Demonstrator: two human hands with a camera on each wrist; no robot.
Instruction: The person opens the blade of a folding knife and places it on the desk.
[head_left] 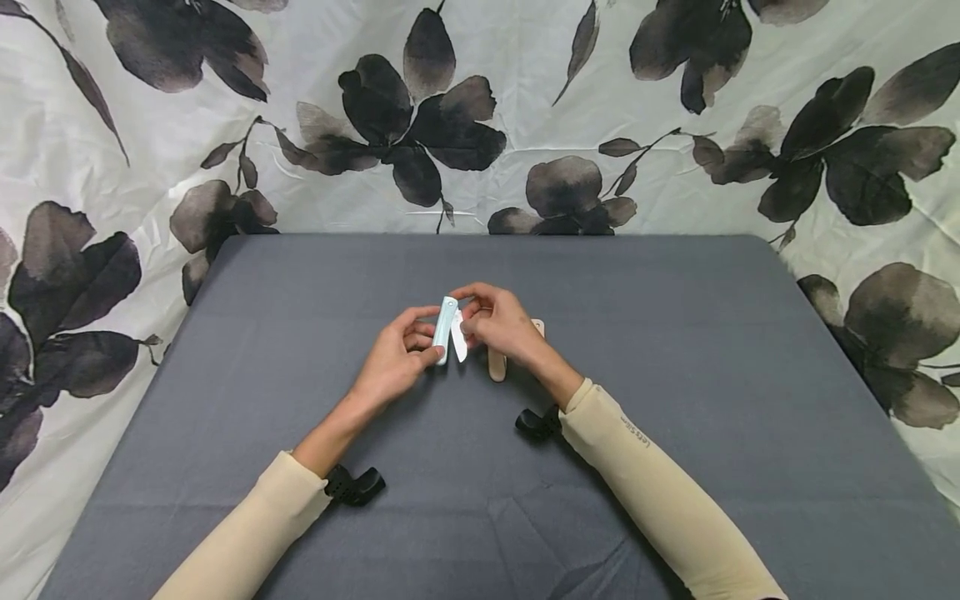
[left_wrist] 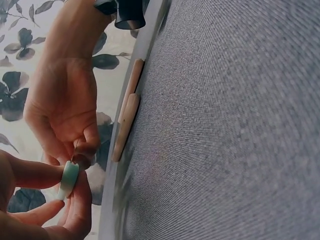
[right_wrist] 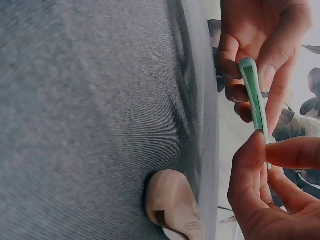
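Note:
Between the two hands, above the table, is a folding knife with a pale mint handle and a white blade, which stands partly swung out of it. My left hand grips the handle between thumb and fingers. With thumb and fingertips my right hand pinches the blade. In the right wrist view the handle's long slot faces the camera. The left wrist view shows the handle end-on, with the right fingers close beyond it.
Beige handles lie on the grey cloth-covered table, partly under the right hand and wrist. Close up, one beige handle has a notch with a white piece in it. A floral sheet hangs behind the table.

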